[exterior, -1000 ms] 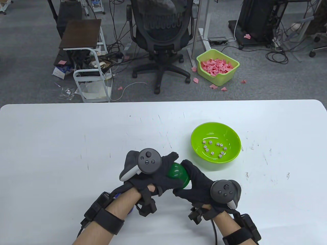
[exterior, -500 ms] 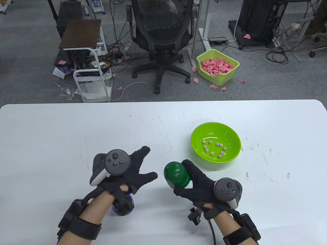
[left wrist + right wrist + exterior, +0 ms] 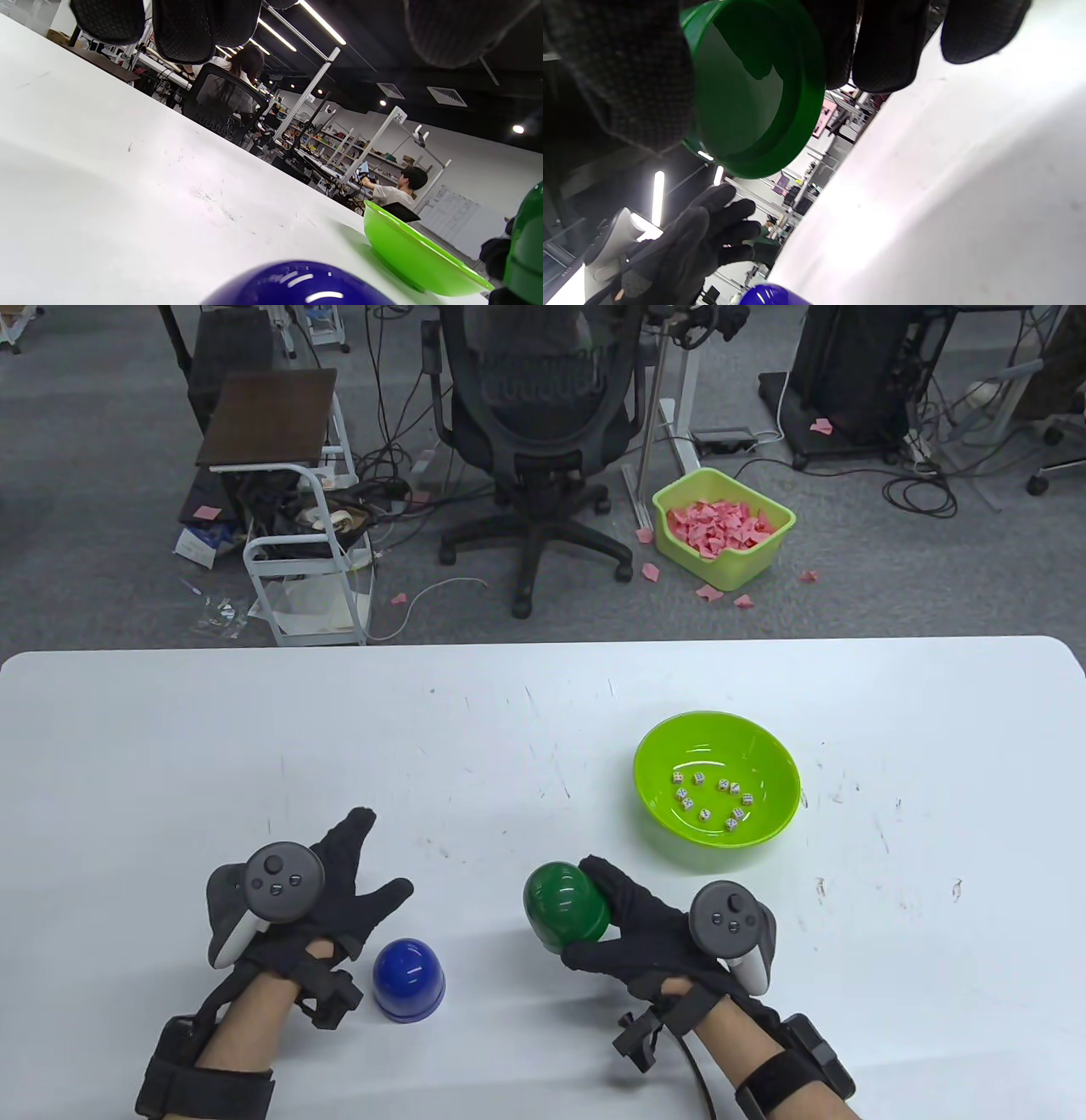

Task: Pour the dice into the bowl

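A lime green bowl point(image 3: 653, 802) stands on the white table at centre right with several white dice point(image 3: 713, 800) in it; its outer wall shows in the left wrist view point(image 3: 407, 258). My right hand point(image 3: 628, 920) grips a dark green cup point(image 3: 564, 906), held tilted above the table; its open mouth looks empty in the right wrist view point(image 3: 755, 89). A blue cup point(image 3: 409, 979) stands mouth-down on the table, also seen in the left wrist view point(image 3: 297, 286). My left hand point(image 3: 339, 882) is open with fingers spread, left of the blue cup and apart from it.
The white table point(image 3: 254, 746) stretches bare to the left and far side. Beyond its far edge stand an office chair point(image 3: 534, 415), a small cart point(image 3: 297, 534) and a green bin of pink scraps point(image 3: 721, 526) on the floor.
My left hand let go of the green cup and drew back left, uncovering the blue cup. My right hand kept the green cup and shifted it slightly left and down.
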### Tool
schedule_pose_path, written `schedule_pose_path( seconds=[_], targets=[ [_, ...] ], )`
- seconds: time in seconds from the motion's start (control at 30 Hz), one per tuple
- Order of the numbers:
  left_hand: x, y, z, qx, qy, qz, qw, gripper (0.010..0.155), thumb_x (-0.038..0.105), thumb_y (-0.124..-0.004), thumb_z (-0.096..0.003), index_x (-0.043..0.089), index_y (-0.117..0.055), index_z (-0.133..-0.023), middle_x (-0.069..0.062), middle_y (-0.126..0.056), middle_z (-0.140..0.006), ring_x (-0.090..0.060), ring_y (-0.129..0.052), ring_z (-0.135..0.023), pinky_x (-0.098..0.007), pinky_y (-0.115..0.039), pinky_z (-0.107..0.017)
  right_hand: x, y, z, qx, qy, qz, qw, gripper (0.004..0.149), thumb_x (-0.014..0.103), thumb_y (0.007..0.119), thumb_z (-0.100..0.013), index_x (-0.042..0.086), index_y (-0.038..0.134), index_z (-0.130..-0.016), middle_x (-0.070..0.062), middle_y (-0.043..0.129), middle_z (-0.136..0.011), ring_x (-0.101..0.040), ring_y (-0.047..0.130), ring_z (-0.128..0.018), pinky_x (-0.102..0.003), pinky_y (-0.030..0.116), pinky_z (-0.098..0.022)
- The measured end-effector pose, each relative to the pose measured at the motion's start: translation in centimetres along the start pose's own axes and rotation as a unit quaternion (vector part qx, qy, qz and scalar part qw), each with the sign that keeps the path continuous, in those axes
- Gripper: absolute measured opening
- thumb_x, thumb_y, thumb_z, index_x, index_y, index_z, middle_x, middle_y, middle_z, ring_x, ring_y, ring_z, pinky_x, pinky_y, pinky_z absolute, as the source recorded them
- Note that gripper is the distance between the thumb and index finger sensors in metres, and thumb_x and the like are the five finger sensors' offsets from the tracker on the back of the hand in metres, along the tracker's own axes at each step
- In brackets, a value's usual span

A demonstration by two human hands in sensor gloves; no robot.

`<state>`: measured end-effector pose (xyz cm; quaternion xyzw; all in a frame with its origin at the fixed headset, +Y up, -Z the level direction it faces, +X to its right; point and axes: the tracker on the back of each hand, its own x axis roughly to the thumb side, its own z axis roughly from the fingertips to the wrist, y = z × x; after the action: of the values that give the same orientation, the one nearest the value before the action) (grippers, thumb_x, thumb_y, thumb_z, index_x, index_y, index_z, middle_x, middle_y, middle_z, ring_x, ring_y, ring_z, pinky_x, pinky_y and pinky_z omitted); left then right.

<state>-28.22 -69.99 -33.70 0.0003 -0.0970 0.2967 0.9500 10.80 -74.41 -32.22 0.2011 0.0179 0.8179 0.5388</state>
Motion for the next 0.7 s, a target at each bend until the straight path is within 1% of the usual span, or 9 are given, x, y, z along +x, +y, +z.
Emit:
schedule_pose_path(
  seconds=[0.13, 0.3, 0.43, 0.5, 0.7],
  targets=[
    [-0.6, -0.2, 0.0, 0.002, -0.008, 0.026, 1.000, 0.095, 0.069, -0.076, -0.0390, 0.024, -0.031, -0.110, -0.016, -0.051, -0.114, -0.041, -0.067, -0.101, -0.063, -0.061, -0.073, -0.4, 1.0, -0.4, 0.026, 0.031, 0.010, 0.999, 0.098, 0.049, 0.100, -0.034, 0.005, 0.053, -0.108, -0.021, 0.072, -0.109, -0.052, 0.074, -0.084, -0.078, 0.058, -0.062],
    [-1.1, -0.9, -0.1, -0.003, -0.016, 0.061, 0.998, 0.096, 0.069, -0.076, -0.0391, 0.024, -0.030, -0.110, -0.015, -0.050, -0.115, -0.041, -0.066, -0.102, -0.064, -0.061, -0.073, -0.3, 2.8, -1.1, 0.055, 0.057, 0.061, 0.995, 0.098, 0.051, 0.099, -0.035, 0.006, 0.053, -0.109, -0.019, 0.071, -0.110, -0.051, 0.073, -0.086, -0.078, 0.057, -0.063],
    [-1.4, -1.2, -0.1, -0.011, -0.016, 0.069, 0.997, 0.096, 0.069, -0.076, -0.0391, 0.023, -0.030, -0.110, -0.016, -0.050, -0.114, -0.042, -0.066, -0.102, -0.064, -0.060, -0.073, -0.3, 4.2, -1.6, 0.070, 0.079, 0.097, 0.990, 0.098, 0.051, 0.099, -0.034, 0.006, 0.053, -0.109, -0.019, 0.072, -0.110, -0.052, 0.071, -0.086, -0.078, 0.056, -0.063],
    [-1.5, -1.2, -0.1, -0.013, -0.015, 0.070, 0.997, 0.096, 0.069, -0.076, -0.0391, 0.023, -0.029, -0.110, -0.015, -0.050, -0.115, -0.042, -0.065, -0.102, -0.064, -0.060, -0.073, -0.1, 4.6, -1.7, 0.068, 0.082, 0.123, 0.987, 0.098, 0.050, 0.099, -0.034, 0.007, 0.053, -0.108, -0.019, 0.072, -0.110, -0.051, 0.071, -0.086, -0.076, 0.056, -0.064],
    [-1.9, -1.3, 0.0, -0.023, -0.009, 0.078, 0.997, 0.097, 0.069, -0.076, -0.0392, 0.023, -0.028, -0.110, -0.015, -0.048, -0.115, -0.042, -0.064, -0.102, -0.064, -0.059, -0.074, 0.3, 5.3, -1.9, 0.072, 0.084, 0.183, 0.977, 0.097, 0.049, 0.100, -0.035, 0.006, 0.053, -0.108, -0.020, 0.072, -0.110, -0.052, 0.072, -0.085, -0.077, 0.056, -0.063]
  ],
)
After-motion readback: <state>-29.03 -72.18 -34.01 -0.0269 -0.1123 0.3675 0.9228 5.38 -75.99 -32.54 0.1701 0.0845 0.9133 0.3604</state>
